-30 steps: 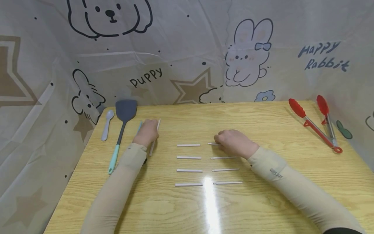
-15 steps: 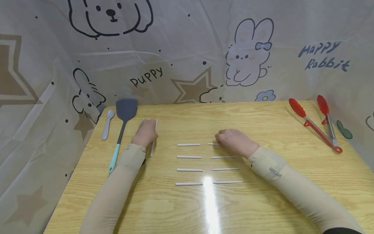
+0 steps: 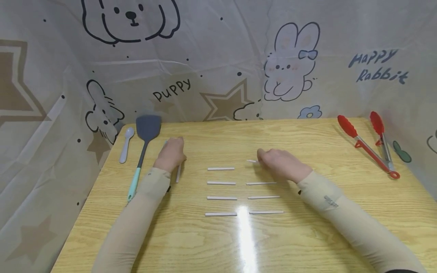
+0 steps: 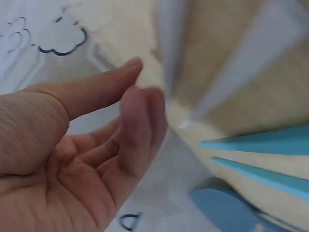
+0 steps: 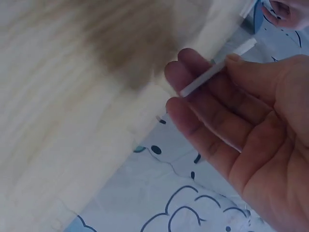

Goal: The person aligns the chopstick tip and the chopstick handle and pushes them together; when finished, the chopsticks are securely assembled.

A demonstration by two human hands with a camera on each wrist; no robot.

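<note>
My left hand (image 3: 170, 154) is low over the table's left side, fingers bent. In the left wrist view the left thumb stands apart from the fingertips, which are right beside a tapered white chopstick (image 4: 171, 46). A second white chopstick (image 4: 241, 60) and two blue chopsticks (image 4: 260, 142) lie nearby, mostly covered by the hand in the head view. My right hand (image 3: 283, 163) pinches a short white stick (image 5: 217, 70) between thumb and fingers, its narrow end pointing left in the head view. Short white sticks (image 3: 221, 183) form a column at left, thinner-ended ones (image 3: 263, 197) at right.
Left of the left hand lie a pale spoon (image 3: 125, 145) and a grey spatula (image 3: 147, 129) with a mint handle. Red-tipped tongs (image 3: 373, 155) lie open at the right edge. A printed cloth (image 3: 218, 57) hangs behind the wooden table (image 3: 170, 242).
My right hand has moved slightly right and away, carrying the short white stick from its row. Beside my left hand, the white chopstick has shifted slightly left and is now more covered.
</note>
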